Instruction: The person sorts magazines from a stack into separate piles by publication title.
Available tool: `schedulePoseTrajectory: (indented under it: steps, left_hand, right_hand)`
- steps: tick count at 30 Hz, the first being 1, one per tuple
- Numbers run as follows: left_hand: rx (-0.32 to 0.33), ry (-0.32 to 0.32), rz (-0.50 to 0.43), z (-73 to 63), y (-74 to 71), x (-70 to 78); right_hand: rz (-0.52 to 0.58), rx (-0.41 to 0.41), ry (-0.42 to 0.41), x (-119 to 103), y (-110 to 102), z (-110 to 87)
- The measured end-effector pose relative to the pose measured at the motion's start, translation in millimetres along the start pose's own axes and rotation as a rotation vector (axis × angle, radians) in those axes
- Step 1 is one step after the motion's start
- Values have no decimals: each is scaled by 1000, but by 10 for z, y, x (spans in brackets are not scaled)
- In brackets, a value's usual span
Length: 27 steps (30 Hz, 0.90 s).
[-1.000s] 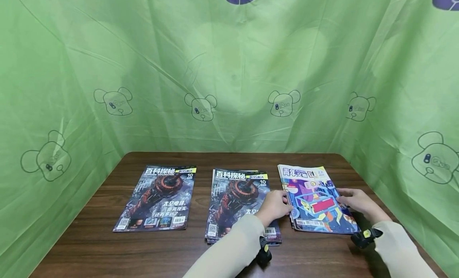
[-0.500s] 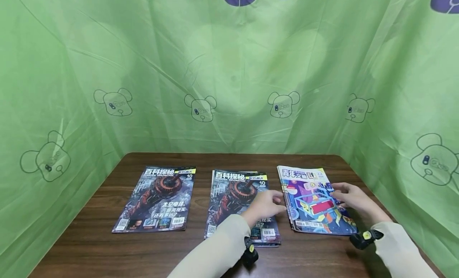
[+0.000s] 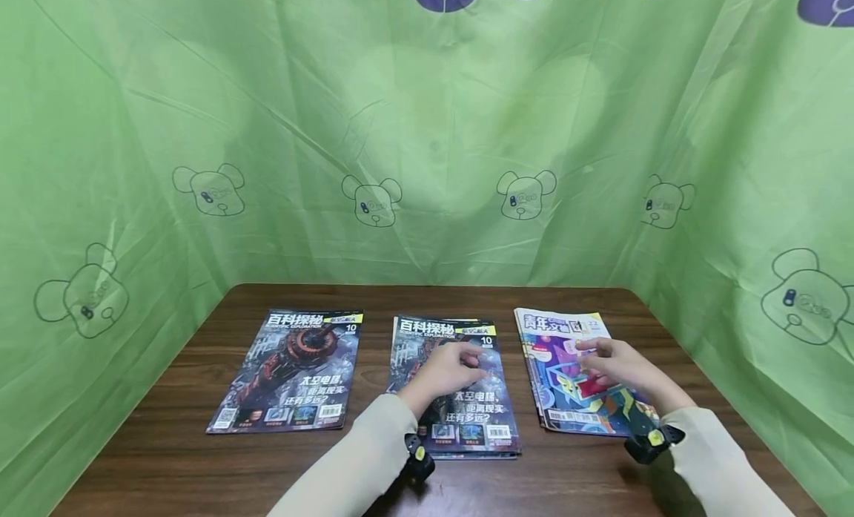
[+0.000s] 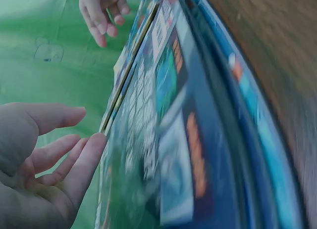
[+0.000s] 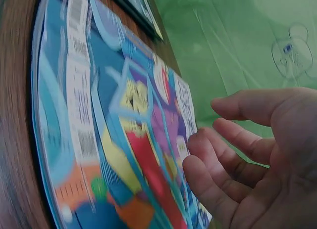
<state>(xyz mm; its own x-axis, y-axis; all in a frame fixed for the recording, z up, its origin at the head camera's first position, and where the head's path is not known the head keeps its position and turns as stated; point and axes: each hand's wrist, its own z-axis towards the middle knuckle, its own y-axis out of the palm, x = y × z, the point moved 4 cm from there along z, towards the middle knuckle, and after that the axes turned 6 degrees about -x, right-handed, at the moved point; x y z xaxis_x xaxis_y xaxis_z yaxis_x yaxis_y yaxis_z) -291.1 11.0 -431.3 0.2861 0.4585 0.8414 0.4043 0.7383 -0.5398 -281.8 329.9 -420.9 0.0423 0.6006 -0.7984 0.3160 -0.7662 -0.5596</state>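
Observation:
My left hand (image 3: 449,369) hovers over the middle stack of magazines (image 3: 474,417), whose dark top cover shows a red ring-shaped machine. In the left wrist view that hand's fingers (image 4: 81,164) are loosely bent and hold nothing. My right hand (image 3: 617,365) is over the right-hand stack of magazines (image 3: 560,406), which has a bright purple and blue cover. The right wrist view shows its fingers (image 5: 208,179) spread and relaxed, with nothing between them, close over that cover (image 5: 153,174). Part of each stack is hidden under a hand.
Another dark magazine (image 3: 287,376) with the same ring-machine cover lies at the left of the brown wooden table (image 3: 167,443). A green curtain (image 3: 427,228) with bear drawings hangs behind the table and along both sides.
My left hand has let go of the right stack's left edge and moved left over the middle stack. My right hand has left that stack's right edge and shifted left above the cover.

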Motion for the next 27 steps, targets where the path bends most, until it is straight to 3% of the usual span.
schedulePoseTrajectory:
  steps: [3, 11, 18, 27]
  left_hand:
    - [31, 19, 47, -47, -132, -59]
    - [61, 11, 41, -264, -478, -236]
    - [78, -61, 56, -462, -729, -441]
    - [103, -137, 34, -629, -969, -600]
  right_hand:
    - [11, -40, -52, -110, 111, 45]
    - [37, -127, -114, -306, 410, 155]
    - [42, -199, -131, -437, 605, 213]
    - [40, -244, -116, -525, 815, 278]
